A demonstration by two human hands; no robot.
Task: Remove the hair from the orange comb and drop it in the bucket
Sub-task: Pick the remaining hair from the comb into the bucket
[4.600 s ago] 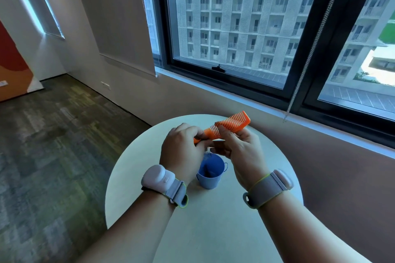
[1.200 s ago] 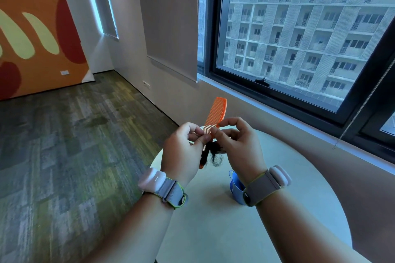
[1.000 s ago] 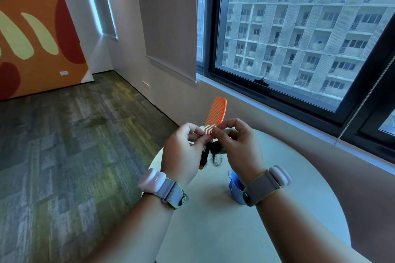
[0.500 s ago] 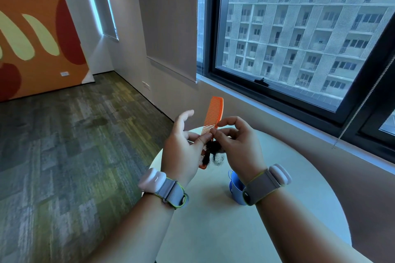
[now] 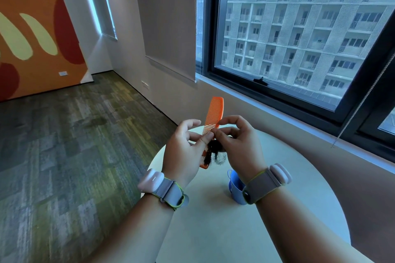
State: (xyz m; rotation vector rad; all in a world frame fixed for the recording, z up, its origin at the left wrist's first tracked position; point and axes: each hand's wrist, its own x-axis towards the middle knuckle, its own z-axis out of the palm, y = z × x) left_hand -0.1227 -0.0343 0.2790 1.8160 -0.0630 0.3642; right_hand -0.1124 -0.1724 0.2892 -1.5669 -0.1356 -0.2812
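The orange comb (image 5: 215, 113) stands almost upright above the round table, teeth facing left. My left hand (image 5: 185, 149) pinches its middle between thumb and fingers, the forefinger lifted. A dark tuft of hair (image 5: 216, 152) hangs from the comb's lower teeth. My right hand (image 5: 237, 145) pinches the top of that tuft right beside the comb. The small blue bucket (image 5: 236, 188) stands on the table below my right wrist, partly hidden by it.
The round pale table (image 5: 224, 226) carries only the bucket. A wall with a dark-framed window (image 5: 299, 49) and a blind's bead chain (image 5: 361, 102) runs close along the right. Carpeted floor (image 5: 74, 145) spreads to the left.
The view swung left and the comb turned from lying across to nearly upright. Over the last second my left forefinger lifted off it, while my right fingers stayed on the hair tuft.
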